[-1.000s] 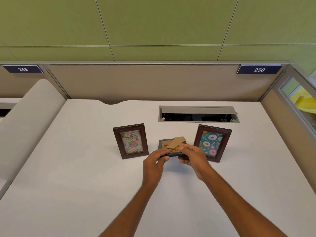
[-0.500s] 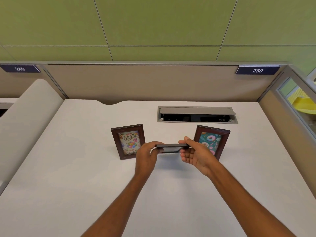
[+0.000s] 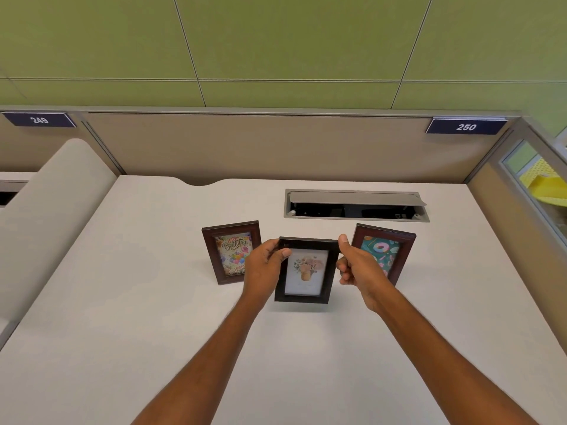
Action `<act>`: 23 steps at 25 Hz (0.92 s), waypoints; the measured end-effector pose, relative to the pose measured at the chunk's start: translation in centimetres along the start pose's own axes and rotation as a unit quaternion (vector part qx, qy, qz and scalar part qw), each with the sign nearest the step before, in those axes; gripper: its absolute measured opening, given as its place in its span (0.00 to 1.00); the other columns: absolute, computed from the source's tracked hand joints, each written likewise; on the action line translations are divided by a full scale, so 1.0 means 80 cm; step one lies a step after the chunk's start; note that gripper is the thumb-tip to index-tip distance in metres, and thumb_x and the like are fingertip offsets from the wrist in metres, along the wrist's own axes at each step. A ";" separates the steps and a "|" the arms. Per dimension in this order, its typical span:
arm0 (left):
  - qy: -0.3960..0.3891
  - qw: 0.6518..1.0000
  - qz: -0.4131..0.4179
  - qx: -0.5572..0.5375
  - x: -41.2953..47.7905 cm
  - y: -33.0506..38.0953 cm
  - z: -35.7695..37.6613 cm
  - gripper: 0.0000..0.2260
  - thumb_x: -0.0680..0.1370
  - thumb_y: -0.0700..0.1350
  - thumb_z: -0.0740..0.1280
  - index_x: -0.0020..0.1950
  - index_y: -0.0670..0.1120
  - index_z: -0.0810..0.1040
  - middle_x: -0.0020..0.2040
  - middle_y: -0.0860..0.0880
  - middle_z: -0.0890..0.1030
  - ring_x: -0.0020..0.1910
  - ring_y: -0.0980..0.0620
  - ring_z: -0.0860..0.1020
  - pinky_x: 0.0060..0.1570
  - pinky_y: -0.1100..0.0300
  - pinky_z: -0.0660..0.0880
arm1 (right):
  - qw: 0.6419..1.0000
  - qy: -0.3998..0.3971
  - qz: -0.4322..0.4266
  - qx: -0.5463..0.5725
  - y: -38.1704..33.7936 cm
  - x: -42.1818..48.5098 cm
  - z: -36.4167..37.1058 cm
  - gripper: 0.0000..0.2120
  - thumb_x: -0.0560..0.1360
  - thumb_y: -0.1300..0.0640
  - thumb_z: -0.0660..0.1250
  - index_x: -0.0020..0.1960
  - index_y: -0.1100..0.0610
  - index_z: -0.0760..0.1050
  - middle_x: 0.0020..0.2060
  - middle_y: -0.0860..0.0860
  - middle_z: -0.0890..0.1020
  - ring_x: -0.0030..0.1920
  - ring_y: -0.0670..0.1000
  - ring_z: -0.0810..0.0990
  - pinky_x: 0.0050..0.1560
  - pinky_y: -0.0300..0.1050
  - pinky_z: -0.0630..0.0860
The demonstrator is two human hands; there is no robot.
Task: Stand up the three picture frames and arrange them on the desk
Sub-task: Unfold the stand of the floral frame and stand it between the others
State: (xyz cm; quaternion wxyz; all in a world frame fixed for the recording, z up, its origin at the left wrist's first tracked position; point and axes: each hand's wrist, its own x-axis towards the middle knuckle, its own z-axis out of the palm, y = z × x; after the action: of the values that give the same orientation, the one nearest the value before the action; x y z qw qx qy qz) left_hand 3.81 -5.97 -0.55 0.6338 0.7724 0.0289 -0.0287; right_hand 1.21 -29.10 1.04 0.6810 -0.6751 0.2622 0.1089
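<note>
A dark frame with a flower picture (image 3: pixel 306 271) is upright in the middle of the white desk (image 3: pixel 122 302), its picture facing me. My left hand (image 3: pixel 264 268) grips its upper left corner and my right hand (image 3: pixel 357 265) grips its upper right corner. Whether its bottom edge touches the desk I cannot tell. Left of it stands a brown frame with a birthday card (image 3: pixel 231 251), partly behind my left hand. At the right stands a brown frame with a donut picture (image 3: pixel 383 253), partly behind my right hand.
A cable hatch (image 3: pixel 356 205) with its lid raised is set in the desk behind the frames. Beige partition panels (image 3: pixel 276 148) close off the back and right side. A rounded beige divider (image 3: pixel 46 216) borders the desk on the left.
The middle frame was lying face down with its back stand up; both hands lifted it, turned it over and brought it upright facing me. The two outer frames have not moved.
</note>
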 end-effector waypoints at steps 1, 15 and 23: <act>-0.001 1.000 -0.009 -0.005 0.001 0.001 -0.001 0.09 0.84 0.41 0.70 0.61 0.48 0.88 0.54 0.54 0.90 0.56 0.55 0.87 0.53 0.62 0.82 | 1.000 0.011 -0.003 -0.012 0.003 0.002 0.001 0.26 0.82 0.32 0.65 0.42 0.54 0.75 0.33 0.50 0.77 0.36 0.50 0.73 0.46 0.50 0.79; -0.025 0.982 -0.170 -0.078 -0.001 -0.002 0.002 0.07 0.86 0.45 0.70 0.57 0.47 0.88 0.52 0.45 0.91 0.53 0.48 0.87 0.56 0.45 0.83 | 0.996 -0.016 0.088 0.003 0.040 -0.003 0.016 0.37 0.70 0.21 0.60 0.61 0.47 0.84 0.57 0.52 0.89 0.59 0.58 0.87 0.63 0.65 0.84; -0.035 0.981 -0.174 -0.078 -0.003 -0.009 0.002 0.07 0.86 0.45 0.70 0.54 0.52 0.87 0.47 0.54 0.91 0.50 0.53 0.87 0.50 0.53 0.82 | 0.996 -0.036 0.077 0.037 0.043 0.001 0.017 0.31 0.71 0.22 0.65 0.60 0.43 0.84 0.53 0.48 0.92 0.62 0.55 0.86 0.64 0.63 0.82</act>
State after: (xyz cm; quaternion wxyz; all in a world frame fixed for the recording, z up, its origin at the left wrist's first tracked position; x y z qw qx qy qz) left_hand 3.52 -6.02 -1.28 0.6782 0.7022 0.1429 -0.1627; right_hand -0.16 -27.55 -2.06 0.7037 -0.6230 0.2927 0.1758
